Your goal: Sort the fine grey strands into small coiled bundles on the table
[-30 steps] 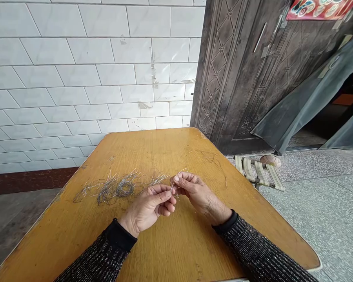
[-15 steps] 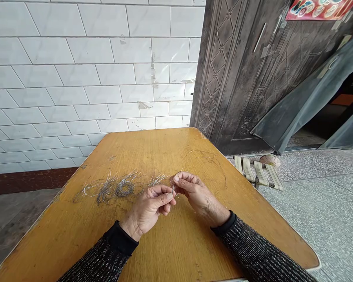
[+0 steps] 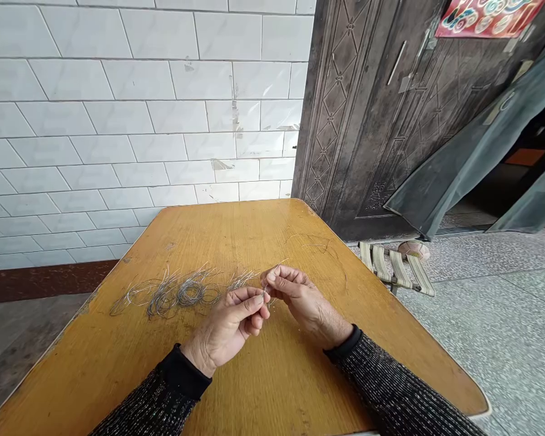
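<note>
Over the middle of the wooden table, my left hand and my right hand meet fingertip to fingertip. Both pinch a thin wire between thumb and forefinger; one end of it pokes out beyond the right fingers. Most of the wire is hidden by the fingers. Left of my hands lie several loose coils of grey wire with stray ends sticking up. Behind my left hand, a small bunch of straighter wire ends shows on the tabletop.
A few thin loose wires lie on the table's far right. A white tiled wall stands behind the table, and a dark carved door to its right. A strap-seat stool sits on the floor beside the table's right edge.
My hands hold nearly the same pose, fingertips slightly closer around the wire. More of the wire's end now shows past the right fingers. The view has shifted slightly.
</note>
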A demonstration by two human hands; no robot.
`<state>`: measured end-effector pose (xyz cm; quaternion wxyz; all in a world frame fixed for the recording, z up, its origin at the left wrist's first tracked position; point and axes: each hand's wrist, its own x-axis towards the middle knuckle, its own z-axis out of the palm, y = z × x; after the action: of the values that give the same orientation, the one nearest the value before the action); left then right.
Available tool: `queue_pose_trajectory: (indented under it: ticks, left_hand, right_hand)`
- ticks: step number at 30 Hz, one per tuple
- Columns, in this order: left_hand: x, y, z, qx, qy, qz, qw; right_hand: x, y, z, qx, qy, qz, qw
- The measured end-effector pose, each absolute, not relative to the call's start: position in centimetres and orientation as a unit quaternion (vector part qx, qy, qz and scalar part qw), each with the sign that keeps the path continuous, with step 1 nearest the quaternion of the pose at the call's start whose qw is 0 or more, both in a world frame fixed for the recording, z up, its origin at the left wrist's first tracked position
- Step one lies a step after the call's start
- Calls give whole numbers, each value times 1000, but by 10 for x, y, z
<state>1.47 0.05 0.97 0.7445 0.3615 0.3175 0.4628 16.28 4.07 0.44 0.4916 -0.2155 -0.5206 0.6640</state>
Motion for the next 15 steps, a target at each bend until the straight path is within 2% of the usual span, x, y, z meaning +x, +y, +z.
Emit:
queue_pose_trajectory:
  ticks: [15]
  left_hand:
    - [15, 0, 8, 382, 338, 461, 727]
  right_hand:
    - [158, 36, 6, -234, -530, 650, 492]
